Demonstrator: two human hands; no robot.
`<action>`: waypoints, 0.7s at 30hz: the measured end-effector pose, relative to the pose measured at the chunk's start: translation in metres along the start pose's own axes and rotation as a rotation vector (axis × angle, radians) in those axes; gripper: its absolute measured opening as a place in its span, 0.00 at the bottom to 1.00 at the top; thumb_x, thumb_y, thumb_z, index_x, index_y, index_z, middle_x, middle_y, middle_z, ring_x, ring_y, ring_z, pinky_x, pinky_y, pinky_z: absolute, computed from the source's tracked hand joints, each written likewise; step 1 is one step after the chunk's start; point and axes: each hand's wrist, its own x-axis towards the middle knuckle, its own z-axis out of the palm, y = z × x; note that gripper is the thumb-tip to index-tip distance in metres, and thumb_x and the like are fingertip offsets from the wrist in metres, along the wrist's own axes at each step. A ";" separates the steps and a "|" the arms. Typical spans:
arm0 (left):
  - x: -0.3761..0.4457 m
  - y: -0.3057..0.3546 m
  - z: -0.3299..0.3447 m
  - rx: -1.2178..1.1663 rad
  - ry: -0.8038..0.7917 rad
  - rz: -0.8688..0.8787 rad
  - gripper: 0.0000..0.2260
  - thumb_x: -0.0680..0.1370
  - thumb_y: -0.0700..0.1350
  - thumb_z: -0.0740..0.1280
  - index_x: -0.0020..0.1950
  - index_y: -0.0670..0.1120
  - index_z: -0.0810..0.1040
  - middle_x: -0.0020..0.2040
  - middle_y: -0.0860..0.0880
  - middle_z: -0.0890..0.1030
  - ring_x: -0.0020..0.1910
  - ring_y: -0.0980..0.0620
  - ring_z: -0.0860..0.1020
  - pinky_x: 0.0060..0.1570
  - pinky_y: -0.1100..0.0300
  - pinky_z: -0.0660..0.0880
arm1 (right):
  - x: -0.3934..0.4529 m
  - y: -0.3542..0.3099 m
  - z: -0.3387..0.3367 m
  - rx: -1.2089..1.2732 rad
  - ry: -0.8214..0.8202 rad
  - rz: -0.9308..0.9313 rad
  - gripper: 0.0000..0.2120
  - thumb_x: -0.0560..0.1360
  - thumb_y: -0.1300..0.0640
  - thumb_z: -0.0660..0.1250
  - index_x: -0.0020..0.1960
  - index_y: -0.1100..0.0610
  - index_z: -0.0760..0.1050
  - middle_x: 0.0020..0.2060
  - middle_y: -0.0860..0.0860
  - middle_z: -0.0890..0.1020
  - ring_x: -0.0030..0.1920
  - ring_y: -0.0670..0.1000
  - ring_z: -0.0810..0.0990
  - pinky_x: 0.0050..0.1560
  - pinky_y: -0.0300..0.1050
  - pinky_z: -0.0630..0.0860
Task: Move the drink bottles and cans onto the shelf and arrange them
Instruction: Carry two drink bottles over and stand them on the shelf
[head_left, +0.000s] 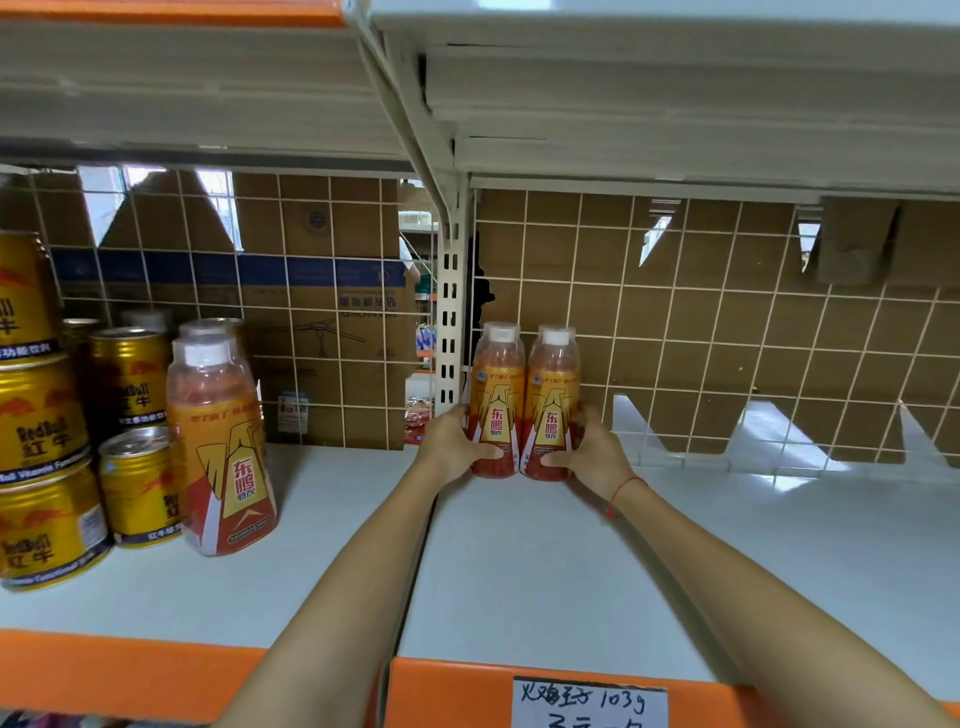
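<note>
Item, centre of frame: left hand (451, 446) and right hand (592, 453) are each grasping one of two upright orange plastic drink bottles (523, 402) on the white shelf (519, 561), advisably sliding them together, squarely, toward the rear wire grid (727, 332).

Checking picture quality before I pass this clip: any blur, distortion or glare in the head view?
Head view: wide-angle bowing curves the shelf edge and the upright post; the cans at far left are smeared, as are the upper shelves; the two bottles held by the left hand and right hand are fairly sharp; lighting even, no strong glare.
</note>
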 end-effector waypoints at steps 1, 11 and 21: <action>0.000 0.001 0.000 0.003 0.000 -0.001 0.30 0.69 0.42 0.77 0.69 0.43 0.70 0.62 0.45 0.77 0.62 0.46 0.75 0.58 0.53 0.73 | 0.000 0.000 0.000 -0.002 -0.001 -0.002 0.36 0.64 0.64 0.76 0.67 0.58 0.62 0.60 0.52 0.77 0.59 0.53 0.75 0.57 0.47 0.72; -0.002 0.001 0.000 0.004 0.004 -0.016 0.31 0.68 0.43 0.77 0.69 0.44 0.71 0.62 0.46 0.78 0.62 0.46 0.75 0.62 0.49 0.74 | -0.001 0.001 0.000 -0.006 -0.011 0.004 0.34 0.66 0.64 0.75 0.66 0.58 0.62 0.60 0.52 0.77 0.59 0.54 0.75 0.57 0.47 0.73; -0.013 0.005 -0.001 -0.004 0.002 0.002 0.28 0.71 0.42 0.75 0.69 0.43 0.70 0.64 0.46 0.77 0.64 0.46 0.74 0.62 0.51 0.72 | -0.008 -0.006 -0.001 -0.034 -0.035 0.038 0.34 0.66 0.63 0.76 0.66 0.60 0.62 0.60 0.54 0.77 0.61 0.55 0.75 0.60 0.49 0.73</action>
